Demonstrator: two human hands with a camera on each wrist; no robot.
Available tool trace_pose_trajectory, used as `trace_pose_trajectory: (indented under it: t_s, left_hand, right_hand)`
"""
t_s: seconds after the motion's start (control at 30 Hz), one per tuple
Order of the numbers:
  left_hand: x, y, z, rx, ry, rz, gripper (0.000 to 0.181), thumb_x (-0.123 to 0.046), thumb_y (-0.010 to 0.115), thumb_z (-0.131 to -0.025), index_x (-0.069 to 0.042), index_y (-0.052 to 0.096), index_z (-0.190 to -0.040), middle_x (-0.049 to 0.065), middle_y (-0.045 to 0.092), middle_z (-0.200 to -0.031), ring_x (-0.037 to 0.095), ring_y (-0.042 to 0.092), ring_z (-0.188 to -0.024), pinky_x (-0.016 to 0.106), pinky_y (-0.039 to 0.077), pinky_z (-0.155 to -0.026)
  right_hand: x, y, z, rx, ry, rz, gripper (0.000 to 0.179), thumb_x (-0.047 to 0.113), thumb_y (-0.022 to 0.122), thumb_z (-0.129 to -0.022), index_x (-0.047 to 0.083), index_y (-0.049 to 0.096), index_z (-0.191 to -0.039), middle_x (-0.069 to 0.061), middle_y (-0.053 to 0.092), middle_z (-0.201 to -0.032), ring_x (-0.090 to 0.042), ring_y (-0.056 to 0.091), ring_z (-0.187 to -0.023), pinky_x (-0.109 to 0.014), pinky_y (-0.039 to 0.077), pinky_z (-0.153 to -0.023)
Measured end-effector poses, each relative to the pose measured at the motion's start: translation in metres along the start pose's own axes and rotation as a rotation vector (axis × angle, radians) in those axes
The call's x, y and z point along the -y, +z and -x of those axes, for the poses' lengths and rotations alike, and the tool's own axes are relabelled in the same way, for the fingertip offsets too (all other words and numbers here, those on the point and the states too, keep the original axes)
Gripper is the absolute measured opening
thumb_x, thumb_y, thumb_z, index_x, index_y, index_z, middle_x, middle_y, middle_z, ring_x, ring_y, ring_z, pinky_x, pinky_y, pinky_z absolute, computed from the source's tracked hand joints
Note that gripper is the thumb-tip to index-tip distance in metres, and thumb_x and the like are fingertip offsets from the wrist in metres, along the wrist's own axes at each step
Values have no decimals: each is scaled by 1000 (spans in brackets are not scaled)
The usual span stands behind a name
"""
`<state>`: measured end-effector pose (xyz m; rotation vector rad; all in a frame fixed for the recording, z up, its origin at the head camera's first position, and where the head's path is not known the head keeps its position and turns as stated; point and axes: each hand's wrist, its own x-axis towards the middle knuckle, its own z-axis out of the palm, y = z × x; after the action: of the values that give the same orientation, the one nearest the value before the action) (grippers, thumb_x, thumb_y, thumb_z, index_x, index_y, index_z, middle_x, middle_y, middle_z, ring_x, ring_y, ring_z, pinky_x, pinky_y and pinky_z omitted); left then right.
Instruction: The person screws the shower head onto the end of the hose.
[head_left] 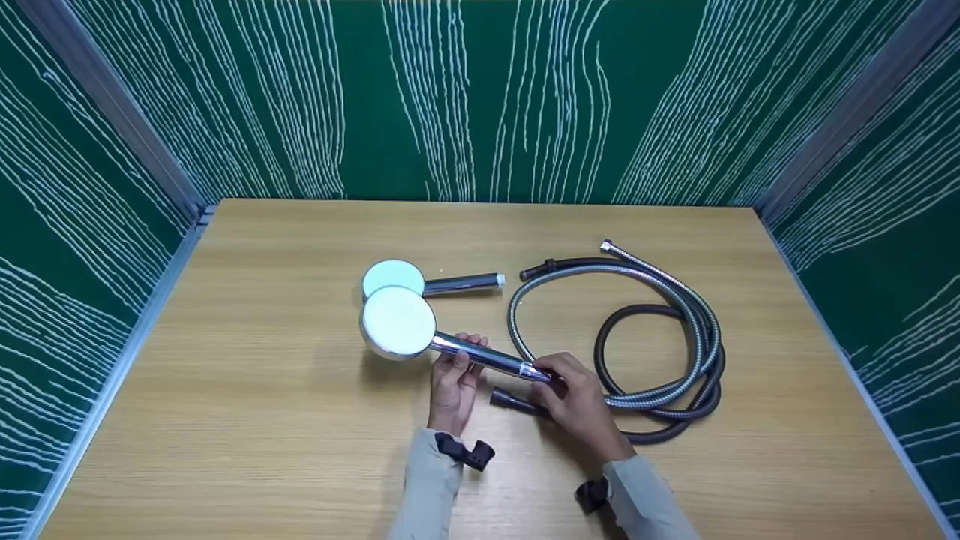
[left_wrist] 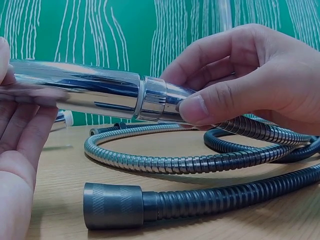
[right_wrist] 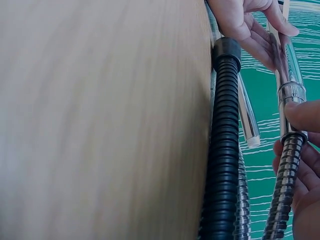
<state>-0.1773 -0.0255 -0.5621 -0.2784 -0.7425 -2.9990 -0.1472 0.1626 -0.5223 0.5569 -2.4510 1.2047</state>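
Observation:
Above the table, my left hand (head_left: 452,394) holds a chrome shower head (head_left: 398,321) by its handle, the round pale face turned up and to the left. The thumb lies on one side of the handle and the fingers on the other. My right hand (head_left: 581,405) pinches the chrome end fitting (left_wrist: 175,95) of a silver metal shower hose (left_wrist: 150,162) between thumb and fingers. That fitting sits in line with the handle's end, right at its ridged ring (left_wrist: 153,97). From the right hand the silver hose runs off into loose coils on the table.
A second shower head (head_left: 461,284) lies behind the held one, its white threaded end (head_left: 500,280) pointing right. A black hose (head_left: 645,309) is coiled with the silver one at right; its wide end fitting (left_wrist: 112,205) lies below the hands. Green walls (head_left: 660,45) enclose the wooden table (head_left: 225,420).

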Motion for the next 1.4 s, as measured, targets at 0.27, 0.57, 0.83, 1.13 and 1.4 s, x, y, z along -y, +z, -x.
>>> trace_pose_trajectory:
  t_s: [0.27, 0.57, 0.83, 1.13, 1.4]
  left_hand:
    - [0, 1, 0, -29, 3, 7, 15, -9, 63, -88, -9, 65, -103, 4, 71, -100, 18, 67, -102, 32, 52, -102]
    - [1, -1, 0, 21, 14, 3, 15, -8, 60, -90, -9, 66, -104, 3, 70, -101, 18, 66, -103, 32, 52, -102]
    - [0, -1, -1, 10, 12, -3, 15, -10, 62, -89, -10, 67, -103, 3, 71, -100, 17, 67, -102, 32, 52, -101]
    - [0, 0, -1, 4, 6, -1, 15, -11, 62, -89, -11, 67, -102, 2, 71, -100, 16, 67, -102, 31, 51, -103]
    - [0, 0, 0, -5, -8, -13, 15, -13, 65, -87, -10, 66, -102, 2, 70, -100, 17, 66, -102, 31, 52, -102]
  right_hand:
    - [1, 1, -1, -4, -6, 4, 32, -5, 77, -74, 4, 65, -102, -5, 65, -97, -14, 63, -89, -28, 59, -78]
    - [-1, 4, -1, -31, -25, 9, 35, -12, 76, -68, 7, 62, -94, 0, 61, -94, -11, 62, -88, -22, 58, -77]
    - [1, 1, 0, 12, 32, 6, 31, -8, 75, -74, 9, 64, -98, 2, 64, -98, -12, 63, -93, -26, 58, -83]
    - [2, -1, 0, 43, 49, 24, 28, -5, 73, -78, 6, 65, -102, -1, 65, -101, -14, 63, -94, -29, 58, -84]
    - [1, 0, 0, 14, 0, 11, 35, -9, 75, -72, 2, 63, -102, -7, 63, -99, -16, 63, -91, -29, 59, -83]
